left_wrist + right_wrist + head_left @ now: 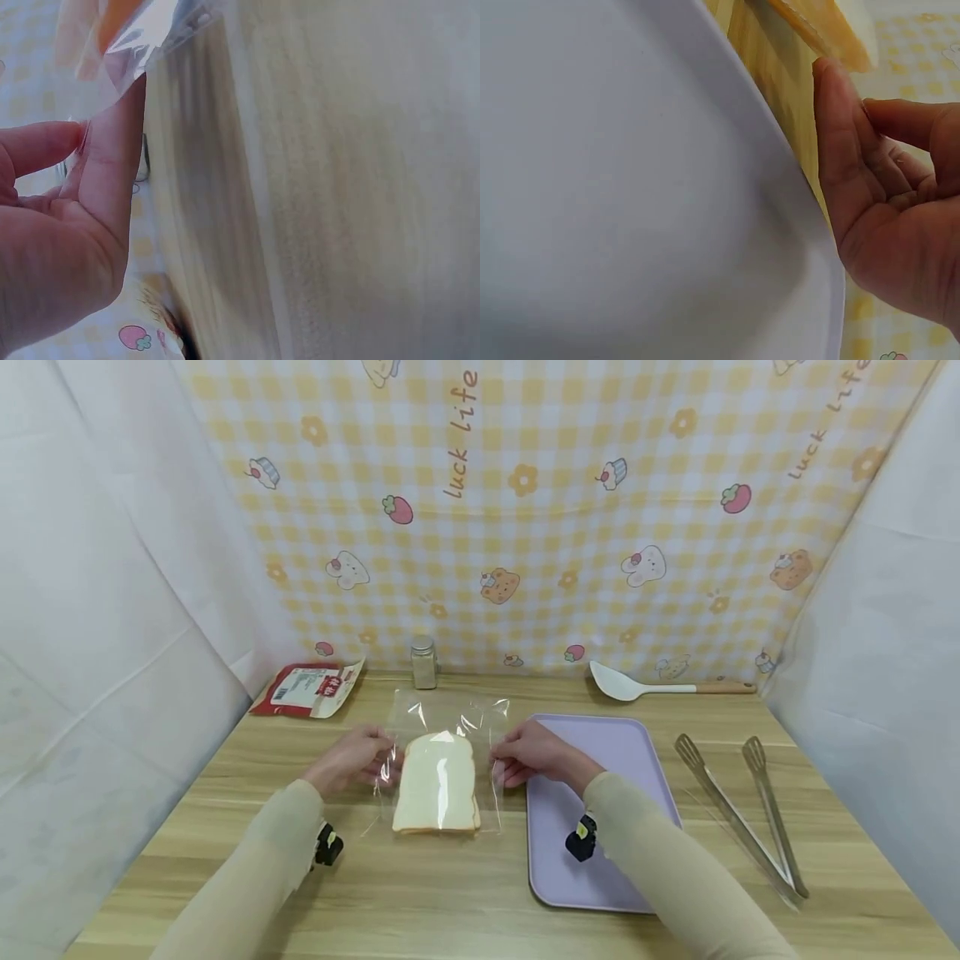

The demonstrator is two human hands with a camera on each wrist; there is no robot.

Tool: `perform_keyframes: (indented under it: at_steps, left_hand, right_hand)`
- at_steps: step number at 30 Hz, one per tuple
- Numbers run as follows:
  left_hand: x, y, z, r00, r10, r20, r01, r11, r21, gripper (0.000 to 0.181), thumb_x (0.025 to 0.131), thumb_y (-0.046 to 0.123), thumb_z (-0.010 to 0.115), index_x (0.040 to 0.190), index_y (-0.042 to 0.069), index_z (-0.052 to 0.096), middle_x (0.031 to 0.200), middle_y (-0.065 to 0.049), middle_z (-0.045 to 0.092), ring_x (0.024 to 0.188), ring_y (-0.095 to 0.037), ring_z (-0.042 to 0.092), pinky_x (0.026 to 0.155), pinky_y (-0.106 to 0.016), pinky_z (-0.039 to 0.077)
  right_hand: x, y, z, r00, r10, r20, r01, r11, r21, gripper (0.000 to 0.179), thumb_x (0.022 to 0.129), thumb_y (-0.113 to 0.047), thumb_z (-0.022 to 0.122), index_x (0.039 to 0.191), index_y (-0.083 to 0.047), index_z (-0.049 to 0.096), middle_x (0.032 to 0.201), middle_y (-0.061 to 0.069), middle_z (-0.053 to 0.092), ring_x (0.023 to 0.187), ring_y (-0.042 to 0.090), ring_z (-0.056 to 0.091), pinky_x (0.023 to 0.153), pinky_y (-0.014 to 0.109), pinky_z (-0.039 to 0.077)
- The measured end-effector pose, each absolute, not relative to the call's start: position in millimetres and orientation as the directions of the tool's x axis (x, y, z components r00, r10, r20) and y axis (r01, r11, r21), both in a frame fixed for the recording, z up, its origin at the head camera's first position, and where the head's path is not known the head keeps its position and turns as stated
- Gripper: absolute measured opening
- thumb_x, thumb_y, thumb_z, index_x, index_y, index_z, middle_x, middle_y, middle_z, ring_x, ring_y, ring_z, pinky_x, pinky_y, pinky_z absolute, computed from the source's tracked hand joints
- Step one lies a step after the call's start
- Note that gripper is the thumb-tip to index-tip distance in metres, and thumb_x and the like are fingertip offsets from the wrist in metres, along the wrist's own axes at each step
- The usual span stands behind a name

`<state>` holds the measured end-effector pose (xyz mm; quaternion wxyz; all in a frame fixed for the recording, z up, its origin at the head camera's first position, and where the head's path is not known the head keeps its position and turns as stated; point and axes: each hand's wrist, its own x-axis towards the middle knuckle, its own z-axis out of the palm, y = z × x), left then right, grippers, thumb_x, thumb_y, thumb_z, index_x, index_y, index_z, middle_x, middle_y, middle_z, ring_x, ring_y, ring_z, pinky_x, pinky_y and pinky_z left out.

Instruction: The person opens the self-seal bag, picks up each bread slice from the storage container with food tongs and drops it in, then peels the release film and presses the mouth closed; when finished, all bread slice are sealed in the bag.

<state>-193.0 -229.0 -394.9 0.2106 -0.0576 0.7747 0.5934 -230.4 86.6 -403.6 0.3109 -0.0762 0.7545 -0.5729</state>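
In the head view, slices of white bread [438, 785] with thin brown crusts sit inside a clear plastic bag [420, 710]. My left hand [356, 758] pinches the bag's left edge between thumb and fingers. On the opposite side, my right hand [528, 752] pinches the right edge, above the corner of a lilac tray [592, 868]. The left wrist view has the shiny plastic between thumb and forefinger of the left hand [82, 202]. In the right wrist view the thumb of the right hand [889, 195] meets its fingers, close to the bread's crust [817, 22].
Metal tongs [750, 827] lie right of the tray. Behind it rests a white spatula [637, 687] with a wooden handle. A small glass jar [423, 664] and a red-and-cream food packet [307, 689] stand along the back of the wooden table [405, 902], before a checked cloth [525, 535].
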Motion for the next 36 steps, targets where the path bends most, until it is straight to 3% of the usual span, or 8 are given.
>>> perform_keyframes:
  at_steps: [7, 13, 21, 29, 33, 36]
  left_hand:
    - [-195.9, -234.6, -404.5, -0.880, 0.178, -0.440, -0.368, 0.332, 0.869, 0.028, 0.113, 0.011, 0.041, 0.128, -0.008, 0.055, 0.099, -0.011, 0.076, 0.078, -0.019, 0.075, 0.071, -0.033, 0.064]
    - [-195.4, -238.7, -405.4, -0.875, 0.201, -0.440, -0.354, 0.353, 0.866, 0.026, 0.112, 0.009, 0.045, 0.125, -0.009, 0.058, 0.097, -0.010, 0.076, 0.079, -0.018, 0.077, 0.073, -0.034, 0.065]
    - [-193.8, -239.0, -401.3, -0.892, 0.162, -0.421, -0.312, 0.453, 0.835, 0.026, 0.110, 0.008, 0.051, 0.125, -0.010, 0.061, 0.096, -0.012, 0.077, 0.075, -0.016, 0.076, 0.067, -0.032, 0.064]
    - [-194.4, -242.1, -400.8, -0.921, 0.087, -0.380, -0.274, 0.552, 0.788, 0.025, 0.106, 0.014, 0.061, 0.114, -0.007, 0.070, 0.084, -0.010, 0.073, 0.066, -0.014, 0.068, 0.061, -0.029, 0.063]
    - [-193.0, -248.1, -395.8, -0.945, 0.064, -0.321, -0.210, 0.634, 0.745, 0.034, 0.107, 0.020, 0.058, 0.122, -0.009, 0.068, 0.087, -0.013, 0.074, 0.069, -0.017, 0.070, 0.063, -0.032, 0.063]
    - [-190.8, -258.2, -386.9, -0.979, 0.038, -0.198, -0.113, 0.711, 0.694, 0.044, 0.110, 0.029, 0.053, 0.131, -0.008, 0.064, 0.099, -0.020, 0.075, 0.081, -0.025, 0.073, 0.073, -0.038, 0.064]
  right_hand:
    - [-227.2, 75.1, -401.9, -0.837, -0.395, -0.378, 0.157, 0.489, -0.858, 0.019, 0.100, -0.006, 0.068, 0.086, 0.007, 0.074, 0.060, 0.005, 0.068, 0.048, 0.009, 0.065, 0.048, 0.023, 0.057]
    - [-226.1, 69.2, -398.9, -0.872, -0.334, -0.358, 0.048, 0.670, -0.741, 0.031, 0.099, -0.015, 0.072, 0.072, 0.000, 0.074, 0.052, 0.003, 0.064, 0.042, 0.009, 0.059, 0.044, 0.023, 0.052]
    - [-226.1, 68.8, -397.9, -0.870, -0.326, -0.371, 0.024, 0.723, -0.691, 0.039, 0.100, -0.018, 0.072, 0.064, -0.004, 0.071, 0.053, 0.002, 0.065, 0.042, 0.009, 0.058, 0.043, 0.022, 0.051]
    - [-228.6, 67.4, -394.5, -0.898, -0.358, -0.258, -0.197, 0.849, -0.490, 0.050, 0.091, -0.022, 0.078, 0.046, -0.014, 0.057, 0.039, -0.005, 0.050, 0.036, 0.008, 0.047, 0.042, 0.021, 0.039]
    - [-222.8, 78.8, -384.4, -0.929, -0.300, -0.218, -0.157, 0.851, -0.502, 0.051, 0.097, -0.028, 0.075, 0.052, -0.016, 0.054, 0.045, -0.004, 0.053, 0.042, 0.010, 0.050, 0.043, 0.023, 0.040]
    - [-217.1, 97.0, -370.4, -0.951, -0.269, -0.154, -0.142, 0.820, -0.555, 0.043, 0.103, -0.033, 0.068, 0.066, -0.011, 0.064, 0.057, 0.000, 0.062, 0.051, 0.013, 0.058, 0.047, 0.025, 0.045]
